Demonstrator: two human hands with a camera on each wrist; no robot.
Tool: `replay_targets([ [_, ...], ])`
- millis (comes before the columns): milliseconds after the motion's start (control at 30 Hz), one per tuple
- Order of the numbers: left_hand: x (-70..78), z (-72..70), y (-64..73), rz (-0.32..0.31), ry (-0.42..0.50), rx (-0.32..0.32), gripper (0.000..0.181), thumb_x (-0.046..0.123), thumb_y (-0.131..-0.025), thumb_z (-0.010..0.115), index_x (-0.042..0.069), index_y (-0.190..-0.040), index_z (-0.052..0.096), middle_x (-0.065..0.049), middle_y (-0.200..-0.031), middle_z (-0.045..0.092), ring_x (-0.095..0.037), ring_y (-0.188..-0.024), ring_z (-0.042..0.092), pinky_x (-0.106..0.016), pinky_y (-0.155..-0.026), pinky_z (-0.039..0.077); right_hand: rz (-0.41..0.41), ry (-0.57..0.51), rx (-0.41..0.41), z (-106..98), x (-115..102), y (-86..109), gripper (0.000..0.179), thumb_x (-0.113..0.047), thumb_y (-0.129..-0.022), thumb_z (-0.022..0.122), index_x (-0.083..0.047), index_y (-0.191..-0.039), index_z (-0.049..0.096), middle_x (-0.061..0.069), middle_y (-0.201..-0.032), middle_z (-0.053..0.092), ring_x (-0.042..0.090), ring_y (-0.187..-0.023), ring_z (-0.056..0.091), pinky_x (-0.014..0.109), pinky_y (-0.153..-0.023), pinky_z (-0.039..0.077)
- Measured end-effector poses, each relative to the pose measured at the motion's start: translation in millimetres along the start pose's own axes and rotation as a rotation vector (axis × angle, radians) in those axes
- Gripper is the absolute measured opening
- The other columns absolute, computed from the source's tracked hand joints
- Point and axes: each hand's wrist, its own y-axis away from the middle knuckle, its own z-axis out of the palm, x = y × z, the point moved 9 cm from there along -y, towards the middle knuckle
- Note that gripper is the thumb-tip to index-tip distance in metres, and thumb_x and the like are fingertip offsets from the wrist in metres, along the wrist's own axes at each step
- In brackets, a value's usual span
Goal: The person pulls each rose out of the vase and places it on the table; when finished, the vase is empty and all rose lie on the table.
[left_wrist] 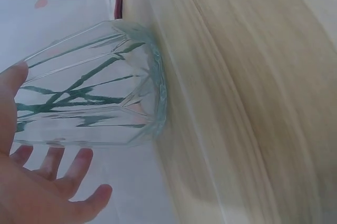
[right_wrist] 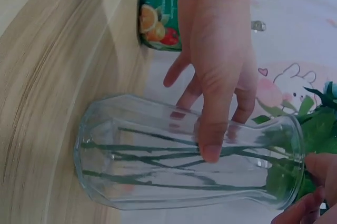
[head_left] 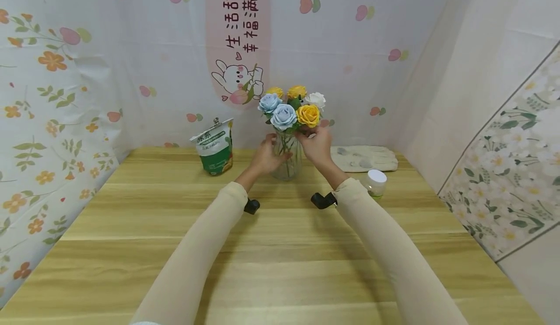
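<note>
A clear glass vase [head_left: 287,168] stands on the wooden table with green stems crossing inside it. Above its rim spreads a bunch of roses: light blue roses [head_left: 284,117], a white rose [head_left: 316,100] and several yellow ones. My left hand [head_left: 264,157] holds the vase's side, thumb across the glass in the right wrist view and fingers around the far side. At the rim, my right hand [head_left: 318,146] has its curled thumb and fingers among the leaves [right_wrist: 287,179] below the front yellow rose [head_left: 308,116], pinching there; the exact grip is partly hidden by blooms.
Left of the vase stands a green and white pouch [head_left: 215,152] with a metal clip on top. Pale gloves [head_left: 365,158] lie at the back right, behind a small white-lidded jar [head_left: 376,181]. A patterned curtain [head_left: 175,62] hangs behind the table.
</note>
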Motion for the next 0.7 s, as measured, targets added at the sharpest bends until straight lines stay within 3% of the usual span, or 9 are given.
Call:
replay_targets([
  [233, -1.6, -6.9, 9.6, -0.011, -0.019, -0.021, 0.079, 0.041, -0.091, 0.070, 0.007, -0.149, 0.029, -0.018, -0.144, 0.049, -0.035, -0.131, 0.048, -0.050, -0.103, 0.043, -0.010, -0.067, -0.007, -1.4, -6.4, 4.4, 0.018, -0.014, -0.094, 0.069, 0.002, -0.100, 0.076, 0.015, -0.092, 0.069, 0.020, -0.077, 0.059, 0.024, -0.063, 0.044],
  [433, -2.8, -9.6, 12.4, -0.010, -0.027, -0.014, 0.079, 0.041, -0.091, 0.071, 0.008, -0.149, 0.028, -0.018, -0.145, 0.049, -0.036, -0.130, 0.049, -0.052, -0.103, 0.043, -0.012, -0.073, 0.026, -7.0, -12.8, 7.8, 0.021, -0.019, -0.095, 0.068, -0.001, -0.103, 0.076, 0.014, -0.096, 0.073, 0.018, -0.060, 0.056, 0.025, -0.053, 0.044],
  [600, -4.1, -10.3, 13.2, -0.006, -0.035, -0.002, 0.080, 0.042, -0.089, 0.073, 0.009, -0.148, 0.030, -0.017, -0.143, 0.050, -0.035, -0.129, 0.050, -0.054, -0.101, 0.043, -0.056, -0.145, 0.072, -13.8, -21.8, 9.7, 0.021, -0.016, -0.096, 0.067, 0.002, -0.102, 0.074, 0.016, -0.105, 0.068, 0.026, -0.082, 0.064, 0.033, -0.073, 0.053],
  [700, -5.5, -11.2, 12.8, -0.013, -0.052, 0.001, 0.081, 0.046, -0.089, 0.072, 0.010, -0.149, 0.030, -0.015, -0.144, 0.050, -0.034, -0.130, 0.050, -0.057, -0.101, 0.042, -0.096, -0.170, 0.095, -17.9, -28.5, 8.6, 0.020, -0.015, -0.096, 0.067, 0.003, -0.102, 0.073, 0.019, -0.104, 0.068, 0.032, -0.087, 0.065, 0.041, -0.078, 0.053],
])
